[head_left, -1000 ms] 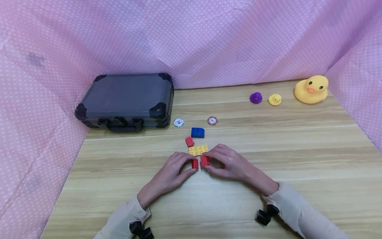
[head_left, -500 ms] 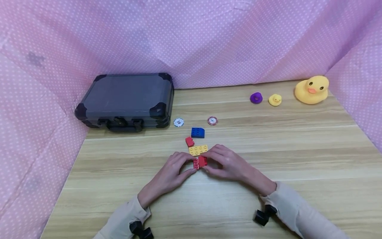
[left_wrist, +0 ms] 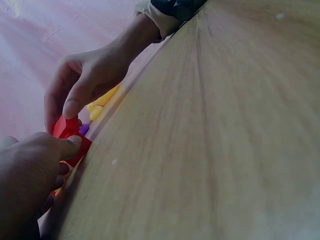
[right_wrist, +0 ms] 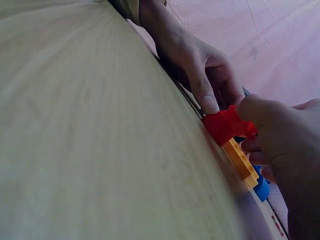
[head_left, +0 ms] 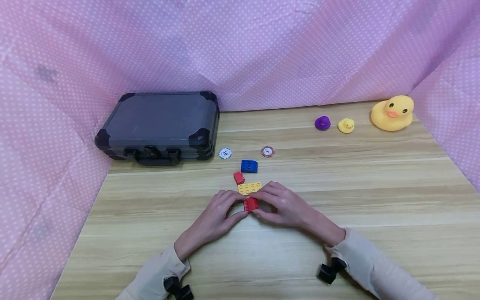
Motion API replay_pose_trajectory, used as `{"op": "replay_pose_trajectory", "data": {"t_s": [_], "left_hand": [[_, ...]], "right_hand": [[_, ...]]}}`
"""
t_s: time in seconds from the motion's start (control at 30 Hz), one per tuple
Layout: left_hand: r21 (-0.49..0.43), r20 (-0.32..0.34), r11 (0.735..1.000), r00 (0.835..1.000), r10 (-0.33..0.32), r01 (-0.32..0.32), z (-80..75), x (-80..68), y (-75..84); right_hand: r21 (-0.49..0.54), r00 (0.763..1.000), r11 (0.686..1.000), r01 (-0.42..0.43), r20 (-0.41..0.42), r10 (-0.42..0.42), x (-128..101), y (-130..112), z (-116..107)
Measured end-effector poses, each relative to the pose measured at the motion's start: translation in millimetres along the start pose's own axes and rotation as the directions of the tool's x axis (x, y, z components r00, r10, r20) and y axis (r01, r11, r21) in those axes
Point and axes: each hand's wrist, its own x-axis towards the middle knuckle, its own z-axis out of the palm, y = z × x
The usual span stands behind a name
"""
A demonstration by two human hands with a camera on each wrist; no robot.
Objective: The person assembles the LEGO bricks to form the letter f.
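Note:
Between thumb and fingers, my left hand point(head_left: 217, 214) grips a red building brick point(right_wrist: 216, 128) low against the table. My right hand point(head_left: 288, 207) pinches a second red brick point(left_wrist: 63, 127) with a sloped face. This one sits over the first, overlapping its studs, and is slightly tilted in the wrist views. Just beyond the fingertips lies a yellow brick point(head_left: 249, 188), studs up. A small red brick point(head_left: 238, 178) rests on its side at that brick's far left corner. A blue brick point(head_left: 249, 166) with one rounded corner lies farther back.
A grey case point(head_left: 161, 125) with black corners stands at the back left. Near it lie a white chip point(head_left: 225, 153) and a red-rimmed chip point(head_left: 268, 151). At the back right are a purple duck point(head_left: 322, 123), a small yellow duck point(head_left: 346, 125) and a large yellow duck point(head_left: 392, 113).
My right hand has moved left, bringing its red brick from beside the left hand's brick to over it. The left hand has stayed almost still.

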Motion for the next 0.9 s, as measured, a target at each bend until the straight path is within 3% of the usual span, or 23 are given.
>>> {"op": "replay_pose_trajectory", "data": {"t_s": [0.9], "left_hand": [[-0.026,0.009,0.999,1.000,-0.021,0.021,-1.4,0.5,-0.8]], "right_hand": [[0.087,0.995,0.992,-0.087,0.050,0.083,5.7,-4.0,1.9]]}}
